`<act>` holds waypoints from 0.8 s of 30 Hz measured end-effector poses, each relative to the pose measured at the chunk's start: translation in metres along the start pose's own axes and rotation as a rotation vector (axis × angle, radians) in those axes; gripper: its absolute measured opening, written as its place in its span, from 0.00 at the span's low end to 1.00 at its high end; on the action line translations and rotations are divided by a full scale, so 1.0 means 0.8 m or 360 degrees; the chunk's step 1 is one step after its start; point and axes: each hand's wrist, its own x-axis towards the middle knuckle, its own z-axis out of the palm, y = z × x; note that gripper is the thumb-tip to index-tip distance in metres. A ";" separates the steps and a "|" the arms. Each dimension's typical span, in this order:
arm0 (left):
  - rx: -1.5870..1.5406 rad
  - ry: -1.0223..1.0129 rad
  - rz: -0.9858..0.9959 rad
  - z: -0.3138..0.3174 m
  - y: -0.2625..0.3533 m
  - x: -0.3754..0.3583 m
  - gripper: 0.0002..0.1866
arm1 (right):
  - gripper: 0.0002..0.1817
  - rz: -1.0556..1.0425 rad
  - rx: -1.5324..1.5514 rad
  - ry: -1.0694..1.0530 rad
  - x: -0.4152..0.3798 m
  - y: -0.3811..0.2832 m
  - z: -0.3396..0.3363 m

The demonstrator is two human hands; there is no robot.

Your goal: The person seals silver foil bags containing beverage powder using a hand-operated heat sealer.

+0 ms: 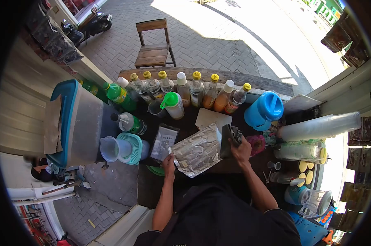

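My left hand [168, 162] pinches the lower left corner of a large crinkled silver foil bag [197, 151] that lies on the dark counter. My right hand [241, 149] grips a dark grey cloth [230, 137] at the bag's right edge. A small clear plastic packet [164, 142] with a printed label lies just left of the foil bag, near my left hand. Behind the bag a white cutting board [212, 119] rests on the counter.
A row of syrup bottles [193, 90] with yellow and white caps lines the back. A blue jug [265, 110] stands right, stacked clear cups [320, 127] beyond it. A grey cooler with a blue lid [76, 123], a measuring jug [110, 148] and a teal strainer [131, 147] are left. A wooden chair [153, 44] stands outside.
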 end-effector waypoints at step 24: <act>-0.0383 -0.0512 0.0215 -0.007 0.039 0.007 0.15 | 0.22 -0.1473 -0.0108 -0.1617 -0.155 0.029 0.085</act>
